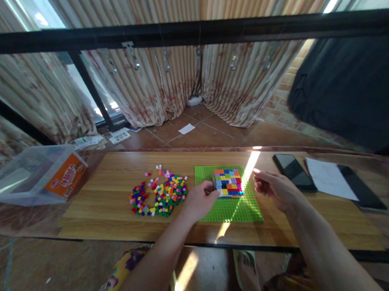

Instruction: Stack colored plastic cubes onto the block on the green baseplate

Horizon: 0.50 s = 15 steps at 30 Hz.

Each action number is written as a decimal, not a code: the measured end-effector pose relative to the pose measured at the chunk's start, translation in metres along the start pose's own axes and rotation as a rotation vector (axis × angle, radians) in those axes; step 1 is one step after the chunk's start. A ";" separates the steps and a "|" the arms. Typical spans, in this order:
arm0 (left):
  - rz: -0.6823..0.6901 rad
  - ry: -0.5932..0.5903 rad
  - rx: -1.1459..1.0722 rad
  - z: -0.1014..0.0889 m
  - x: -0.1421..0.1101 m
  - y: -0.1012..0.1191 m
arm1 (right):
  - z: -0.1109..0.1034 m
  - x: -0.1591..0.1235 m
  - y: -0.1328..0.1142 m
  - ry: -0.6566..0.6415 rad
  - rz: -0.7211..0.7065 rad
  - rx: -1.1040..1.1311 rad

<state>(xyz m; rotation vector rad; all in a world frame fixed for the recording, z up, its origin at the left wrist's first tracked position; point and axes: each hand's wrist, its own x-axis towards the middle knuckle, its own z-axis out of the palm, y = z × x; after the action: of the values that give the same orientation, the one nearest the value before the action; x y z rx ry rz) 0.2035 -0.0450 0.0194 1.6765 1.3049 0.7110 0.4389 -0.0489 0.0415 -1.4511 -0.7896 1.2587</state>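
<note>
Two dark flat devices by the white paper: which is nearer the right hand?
The dark device left of the white paper, nearer the green baseplate; the other lies to the paper's right, farther from the right hand.

Head-worn view, facing forward-down over tabletop (95, 193).

ok so from where I'm standing, middle of the frame: one left hand (203, 200), one right hand (276, 189), one green baseplate (238, 211), one chunky brick build (229, 182). Right side: two dark flat devices (293, 172), one white sheet (328, 177). Far left: one clear bin (36, 180). Loose bricks (169, 192) left of center? dozens upon dozens, too tiny to count exactly lol
</note>
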 end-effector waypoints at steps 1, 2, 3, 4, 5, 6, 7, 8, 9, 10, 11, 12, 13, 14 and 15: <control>-0.003 0.003 0.005 -0.001 -0.001 0.001 | 0.001 0.000 -0.001 0.023 -0.023 0.020; -0.001 0.009 0.009 -0.003 -0.001 0.002 | 0.003 0.000 -0.002 0.034 -0.051 0.031; 0.004 0.017 0.010 -0.006 -0.002 0.003 | 0.007 0.000 -0.002 0.034 -0.085 0.030; 0.015 0.028 0.007 -0.010 -0.002 0.003 | 0.011 -0.001 -0.002 0.029 -0.123 0.017; 0.029 0.036 0.001 -0.016 -0.002 0.002 | 0.016 -0.002 -0.002 0.018 -0.161 0.000; 0.043 0.045 -0.006 -0.025 -0.002 0.000 | 0.021 -0.003 -0.001 0.007 -0.192 -0.016; 0.052 0.060 -0.011 -0.035 -0.002 -0.002 | 0.026 -0.005 0.000 -0.005 -0.215 -0.026; 0.058 0.081 -0.010 -0.049 -0.002 -0.006 | 0.030 -0.007 0.000 -0.015 -0.229 -0.028; 0.055 0.110 -0.005 -0.063 -0.003 -0.009 | 0.034 -0.009 0.001 -0.025 -0.235 -0.025; 0.045 0.149 0.015 -0.079 -0.004 -0.014 | 0.038 -0.011 0.002 -0.037 -0.237 -0.020; 0.048 0.183 0.060 -0.094 -0.005 -0.018 | 0.041 -0.014 0.002 -0.046 -0.240 -0.019; 0.040 0.224 0.105 -0.108 -0.007 -0.023 | 0.044 -0.016 0.003 -0.050 -0.247 -0.028; 0.018 0.232 0.143 -0.120 -0.009 -0.027 | 0.047 -0.018 0.004 -0.048 -0.255 -0.048; -0.003 0.217 0.175 -0.128 -0.012 -0.031 | 0.050 -0.021 0.005 -0.040 -0.269 -0.074; -0.021 0.198 0.211 -0.133 -0.014 -0.034 | 0.054 -0.023 0.006 -0.033 -0.290 -0.103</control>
<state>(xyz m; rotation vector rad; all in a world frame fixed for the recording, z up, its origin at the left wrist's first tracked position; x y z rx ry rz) 0.0717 -0.0180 0.0510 1.7908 1.5805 0.7636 0.3805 -0.0573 0.0464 -1.3421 -1.0593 1.0360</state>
